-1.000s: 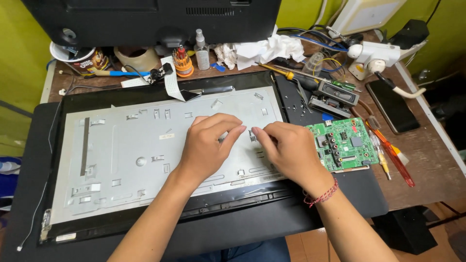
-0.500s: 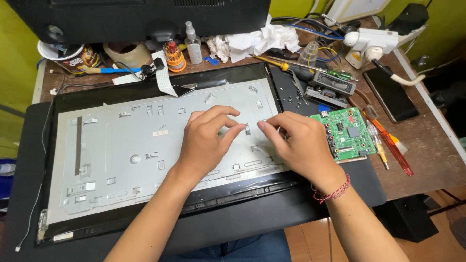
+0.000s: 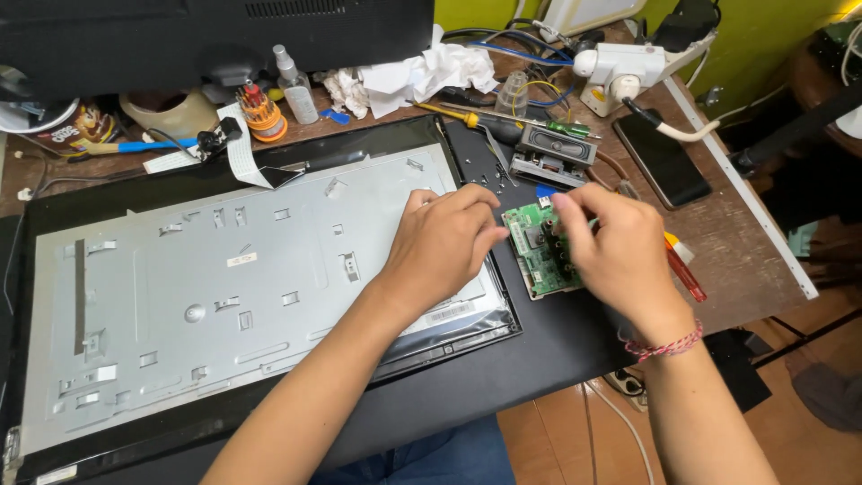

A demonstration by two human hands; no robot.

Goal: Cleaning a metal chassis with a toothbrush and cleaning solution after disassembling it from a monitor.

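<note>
A large display panel lies face down, its grey metal back (image 3: 224,287) toward me, in a black frame (image 3: 467,386). A green circuit board (image 3: 534,256) sits just off the panel's right edge. My left hand (image 3: 444,242) rests on the panel's right end with curled fingers, their tips at the board's left edge. My right hand (image 3: 615,251) covers the board's right half, fingers pinched at its top edge. What the left fingertips hold is hidden.
Behind the board lie a black speaker module (image 3: 552,153), a dark phone (image 3: 663,162) and a yellow-handled screwdriver (image 3: 449,112). A red-handled tool (image 3: 687,274) lies right of my right hand. Crumpled tissue (image 3: 422,72), a spray bottle (image 3: 292,85) and a white power strip (image 3: 628,63) stand farther back.
Both hands have moved right, from the middle of the metal back to the green circuit board. The view has shifted right as well.
</note>
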